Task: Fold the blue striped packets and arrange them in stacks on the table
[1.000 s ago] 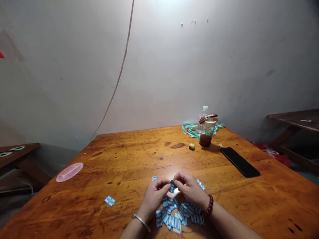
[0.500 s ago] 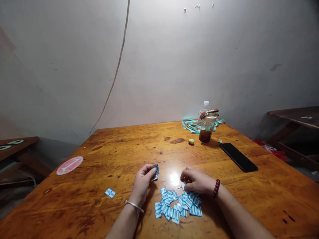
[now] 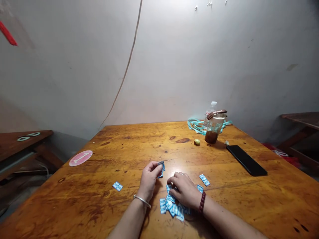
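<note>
Pinched in my left hand (image 3: 149,177) are a few small blue-and-white cards (image 3: 162,168), held above the table with their edges overlapping. My right hand (image 3: 186,191) is bent over a loose pile of the same kind of cards (image 3: 172,208), its thumb and forefinger closed around a card (image 3: 168,188) at the pile's upper left. The palm hides part of the pile. A single card (image 3: 204,180) lies beyond my right hand, and another card (image 3: 117,186) lies apart to the left of my left hand.
On the wooden table (image 3: 139,142), a black phone (image 3: 246,160) lies at right. Behind it stand a strapped cup with dark liquid (image 3: 212,132) and a clear bottle (image 3: 211,109), near turquoise straps (image 3: 195,125) and a small yellowish object (image 3: 196,142). A pink disc (image 3: 80,158) lies left.
My right hand has moved left across the pile. A card now lies separately beyond the pile at right. My left hand keeps its cards, and the view has turned slightly left.
</note>
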`<action>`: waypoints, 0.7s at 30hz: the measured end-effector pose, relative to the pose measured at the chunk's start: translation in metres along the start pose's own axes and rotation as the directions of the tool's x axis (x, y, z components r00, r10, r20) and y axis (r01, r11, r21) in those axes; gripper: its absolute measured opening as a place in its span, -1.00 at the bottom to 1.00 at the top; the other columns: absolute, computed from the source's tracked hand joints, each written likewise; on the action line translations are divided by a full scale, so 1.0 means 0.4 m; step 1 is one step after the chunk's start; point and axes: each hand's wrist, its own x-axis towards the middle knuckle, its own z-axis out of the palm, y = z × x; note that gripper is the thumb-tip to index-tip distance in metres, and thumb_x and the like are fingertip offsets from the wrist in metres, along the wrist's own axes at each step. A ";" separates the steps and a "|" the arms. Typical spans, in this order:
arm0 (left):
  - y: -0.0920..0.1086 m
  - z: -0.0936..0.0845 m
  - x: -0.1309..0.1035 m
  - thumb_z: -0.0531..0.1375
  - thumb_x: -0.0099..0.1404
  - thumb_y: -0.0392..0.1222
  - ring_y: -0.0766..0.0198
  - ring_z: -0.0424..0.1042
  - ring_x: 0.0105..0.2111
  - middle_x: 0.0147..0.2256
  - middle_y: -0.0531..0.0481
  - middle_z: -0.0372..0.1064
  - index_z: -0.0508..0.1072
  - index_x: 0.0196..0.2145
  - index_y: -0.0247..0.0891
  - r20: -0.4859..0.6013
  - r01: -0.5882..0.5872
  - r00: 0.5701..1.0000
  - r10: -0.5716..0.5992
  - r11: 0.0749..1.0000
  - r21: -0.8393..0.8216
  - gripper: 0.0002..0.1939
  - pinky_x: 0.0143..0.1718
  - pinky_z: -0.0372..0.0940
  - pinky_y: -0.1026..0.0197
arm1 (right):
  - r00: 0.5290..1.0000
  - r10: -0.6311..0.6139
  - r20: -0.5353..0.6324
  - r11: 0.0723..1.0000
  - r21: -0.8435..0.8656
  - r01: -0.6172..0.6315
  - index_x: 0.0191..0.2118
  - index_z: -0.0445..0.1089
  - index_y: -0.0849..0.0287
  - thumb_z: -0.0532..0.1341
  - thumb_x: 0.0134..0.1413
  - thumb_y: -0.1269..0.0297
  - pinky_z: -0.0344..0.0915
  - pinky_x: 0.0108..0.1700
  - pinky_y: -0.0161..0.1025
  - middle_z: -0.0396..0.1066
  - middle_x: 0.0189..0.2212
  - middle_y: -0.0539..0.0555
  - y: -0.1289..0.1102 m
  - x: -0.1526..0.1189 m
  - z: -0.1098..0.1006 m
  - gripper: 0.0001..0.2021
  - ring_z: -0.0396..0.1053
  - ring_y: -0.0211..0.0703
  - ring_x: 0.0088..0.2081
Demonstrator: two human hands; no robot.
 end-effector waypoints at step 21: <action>-0.027 0.029 -0.017 0.26 -0.10 -0.12 0.47 0.12 -0.69 -0.68 0.12 0.21 0.36 -0.59 -0.34 0.156 0.069 0.985 -0.077 0.996 0.055 -0.77 -0.65 0.02 0.38 | 0.958 0.135 -0.253 0.789 0.612 0.050 -0.47 0.31 0.18 0.05 -0.02 0.35 0.11 -0.42 -0.37 0.29 -0.54 -0.04 -0.035 0.032 -0.081 -0.88 0.21 -0.28 -0.46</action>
